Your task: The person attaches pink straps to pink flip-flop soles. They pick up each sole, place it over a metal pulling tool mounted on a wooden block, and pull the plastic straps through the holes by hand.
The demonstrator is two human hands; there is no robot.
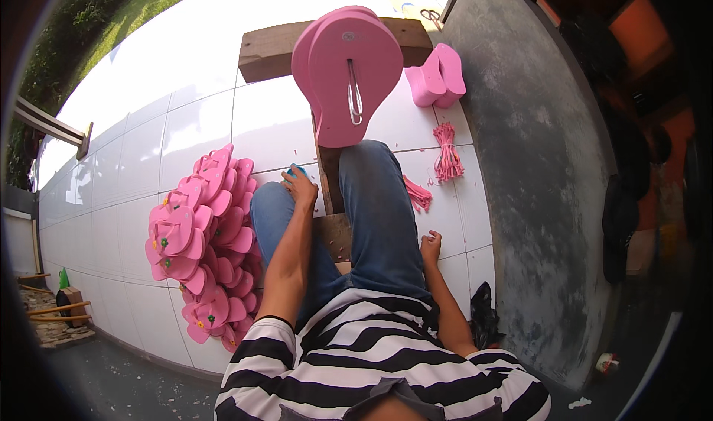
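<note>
My left hand [302, 189] is beside my left knee, its fingertips closed about a small blue thing [295, 170]; its exact kind is unclear. Low by my right leg, my right hand [431, 248] has its fingers curled; anything inside them is hidden. In front of my knees, pink foam sandal soles [347, 86] lie stacked on a wooden stand [271, 49]. A bent metal rod [355, 94] sticks out at the top sole's middle. Nearest the right hand is a loose bunch of pink straps [417, 195]; a tied bundle of straps [448, 153] lies farther off.
A big heap of finished pink flip-flops [212, 235] with small flower trims covers the tiles at my left. More pink soles [438, 77] stand at the far right, before a low grey wall [535, 161]. Scissors [431, 16] lie beyond them. A black plastic bag [484, 317] is at my right.
</note>
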